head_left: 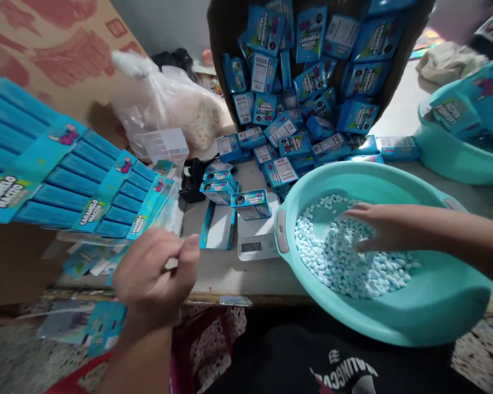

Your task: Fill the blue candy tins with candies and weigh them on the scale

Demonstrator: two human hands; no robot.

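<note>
My right hand reaches into a large turquoise tub, its fingers apart over and among small pale blue candies; whether any candy lies under the palm is hidden. My left hand is closed in a loose fist in front of the table edge, and what it holds, if anything, cannot be made out. Between the hands, a small blue candy box stands on a white scale. Left of the scale is a shallow blue display tray with a few boxes at its back end.
A dark container spills many blue boxes behind the scale. Stacked blue display packs rise at the left. A black tape dispenser and plastic bags lie behind the tray. Another turquoise tub stands at the right.
</note>
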